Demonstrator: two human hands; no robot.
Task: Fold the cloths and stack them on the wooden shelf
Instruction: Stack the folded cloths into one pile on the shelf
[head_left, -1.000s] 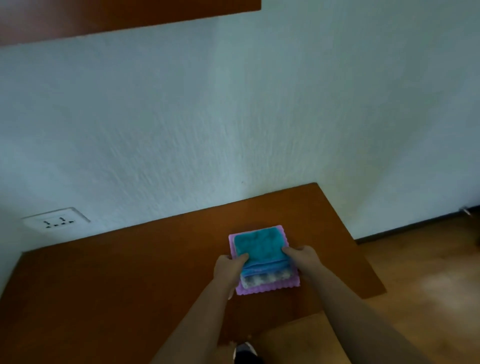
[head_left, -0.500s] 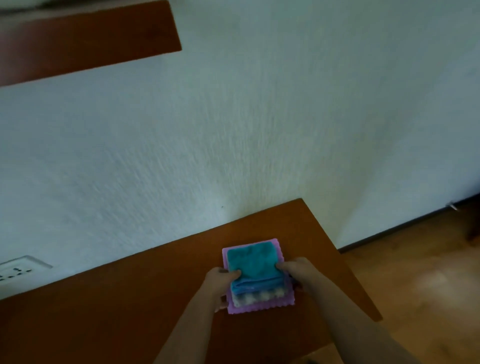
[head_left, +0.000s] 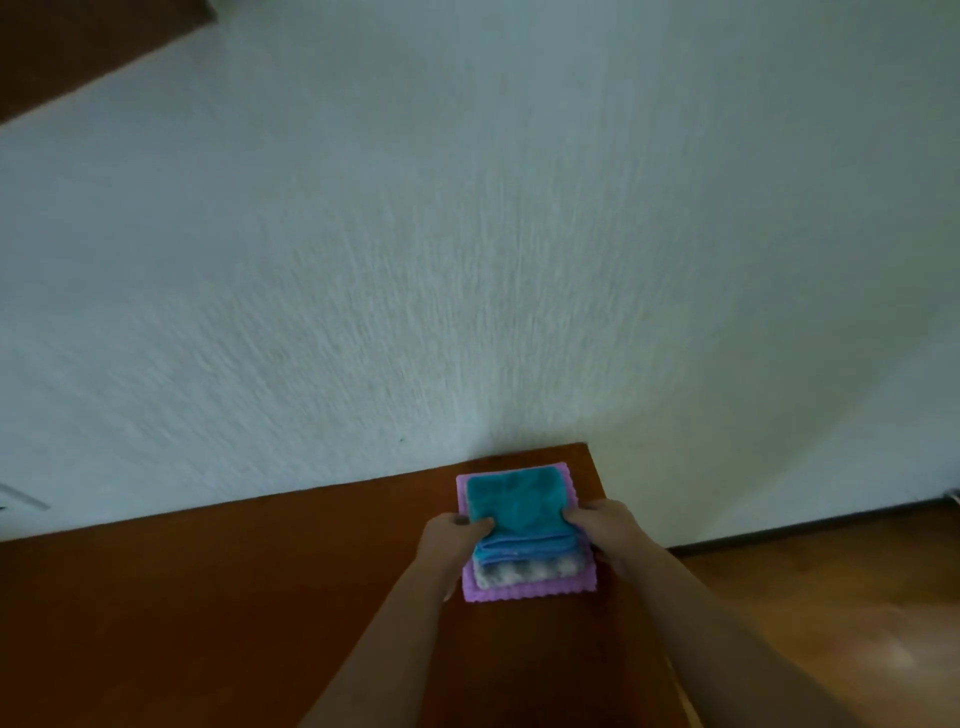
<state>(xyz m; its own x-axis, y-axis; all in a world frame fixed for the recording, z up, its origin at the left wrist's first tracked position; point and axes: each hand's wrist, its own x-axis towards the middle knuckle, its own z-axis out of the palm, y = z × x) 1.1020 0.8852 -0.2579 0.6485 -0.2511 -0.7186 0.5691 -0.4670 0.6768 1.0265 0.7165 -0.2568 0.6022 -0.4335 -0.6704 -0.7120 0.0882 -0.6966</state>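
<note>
Two hands clamp one stack. Your left hand (head_left: 456, 531) grips its 9 o'clock side, thumb over the top teal cloth (head_left: 514, 499). The stack of folded cloths (head_left: 522, 545) lies btwn the hands, long axis 12-to-6, at the far right corner of the wooden surface (head_left: 208, 597), by the wall (head_left: 467, 260). Your right hand (head_left: 605, 525) grips the 3 o'clock side, equally near. Can't tell if the stack's lifted. A 2nd wooden shelf (head_left: 78, 52) shows approx 10 o'clock, well apart.

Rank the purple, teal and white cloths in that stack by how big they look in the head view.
1. purple cloth, its border showing beyond the others.
2. teal cloth, on top, in full view.
3. white cloth: only its front edge shows, so it could really match the teal one.
</note>
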